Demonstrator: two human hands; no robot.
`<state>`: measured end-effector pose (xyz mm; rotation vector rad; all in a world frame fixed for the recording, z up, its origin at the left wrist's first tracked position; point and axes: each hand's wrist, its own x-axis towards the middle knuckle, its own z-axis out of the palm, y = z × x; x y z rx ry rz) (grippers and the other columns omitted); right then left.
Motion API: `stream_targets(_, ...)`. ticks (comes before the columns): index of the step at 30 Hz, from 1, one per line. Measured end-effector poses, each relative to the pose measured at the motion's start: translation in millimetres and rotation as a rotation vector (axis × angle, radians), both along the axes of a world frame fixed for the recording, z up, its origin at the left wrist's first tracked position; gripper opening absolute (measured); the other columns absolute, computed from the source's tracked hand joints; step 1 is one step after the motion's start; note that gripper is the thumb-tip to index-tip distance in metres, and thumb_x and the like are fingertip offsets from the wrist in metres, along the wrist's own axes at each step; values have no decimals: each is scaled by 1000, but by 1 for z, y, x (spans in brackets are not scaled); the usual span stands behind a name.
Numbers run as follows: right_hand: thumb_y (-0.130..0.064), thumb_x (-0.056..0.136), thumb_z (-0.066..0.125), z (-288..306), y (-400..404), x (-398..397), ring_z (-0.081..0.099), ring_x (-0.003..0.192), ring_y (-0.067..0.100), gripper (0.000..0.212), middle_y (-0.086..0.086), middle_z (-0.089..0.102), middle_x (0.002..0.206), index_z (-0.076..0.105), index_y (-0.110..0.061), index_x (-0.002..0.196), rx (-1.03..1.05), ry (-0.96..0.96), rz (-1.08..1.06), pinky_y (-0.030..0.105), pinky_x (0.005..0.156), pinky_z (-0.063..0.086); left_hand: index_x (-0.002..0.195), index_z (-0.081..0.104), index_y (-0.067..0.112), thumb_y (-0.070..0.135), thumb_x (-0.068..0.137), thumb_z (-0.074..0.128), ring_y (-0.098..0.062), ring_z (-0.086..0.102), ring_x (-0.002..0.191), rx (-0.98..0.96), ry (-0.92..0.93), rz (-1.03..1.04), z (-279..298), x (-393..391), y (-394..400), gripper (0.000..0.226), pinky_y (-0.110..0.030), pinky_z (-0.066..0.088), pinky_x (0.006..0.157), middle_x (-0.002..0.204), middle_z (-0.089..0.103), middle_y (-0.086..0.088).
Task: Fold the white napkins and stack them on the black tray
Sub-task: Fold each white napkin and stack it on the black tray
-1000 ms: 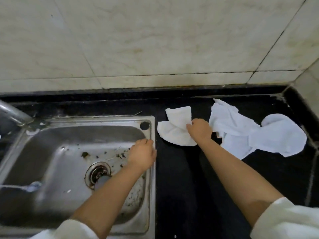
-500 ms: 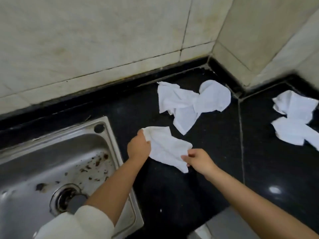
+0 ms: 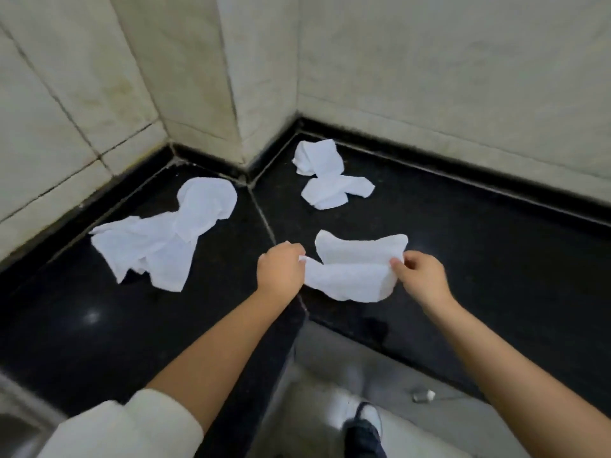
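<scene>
Left hand [image 3: 280, 270]: pinches the napkin's left end; fingertips hidden.
Right hand [image 3: 421, 275]: pinches its right edge.
Napkin [image 3: 355, 271]: on the black counter [image 3: 496, 259], near the front edge.
Tray: not seen.

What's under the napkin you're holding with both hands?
Under the held napkin lies the black countertop. Left hand and right hand pinch its ends. Whatever is directly beneath the cloth is hidden.

Black stone counter [image 3: 496, 266] is set into a corner of pale tiled walls [image 3: 429, 77], its slabs joined by a pale seam [image 3: 263, 213]. Grey floor [image 3: 330, 375] is seen below, with a shoe [image 3: 365, 428] and a small metallic object [image 3: 423, 396]
</scene>
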<state>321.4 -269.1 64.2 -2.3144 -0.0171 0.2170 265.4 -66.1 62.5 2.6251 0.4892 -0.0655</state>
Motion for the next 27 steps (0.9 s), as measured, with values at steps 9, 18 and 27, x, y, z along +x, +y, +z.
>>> stream_targets(9, -19, 90, 52, -39, -201, 14, 44, 37, 4, 42, -6, 51, 41, 49, -13, 49, -190, 533, -79, 12, 43, 34, 125, 53, 11, 16, 94, 46, -26, 53, 117, -95, 277, -275, -49, 105, -167, 33, -33, 44, 95, 129, 53, -10)
stream_targets(18, -16, 90, 47, -67, -221, 107, 56, 95, 27, 25, 14, 61, 105, 60, -2, 106, -472, 235, 116, 30, 72, 42, 141, 30, 13, 20, 97, 41, -24, 45, 122, 246, 267, -240, -83, 146, -186, 47, -34, 46, 94, 136, 41, -12)
stream_targets(27, -4, 89, 41, -83, -200, 151, 47, 115, 31, 29, 13, 50, 122, 54, -6, 114, -734, 191, 250, 37, 95, 39, 120, 52, 11, 11, 95, 42, -21, 55, 109, 369, 337, -446, -93, 168, -173, 27, -30, 44, 93, 123, 53, -7)
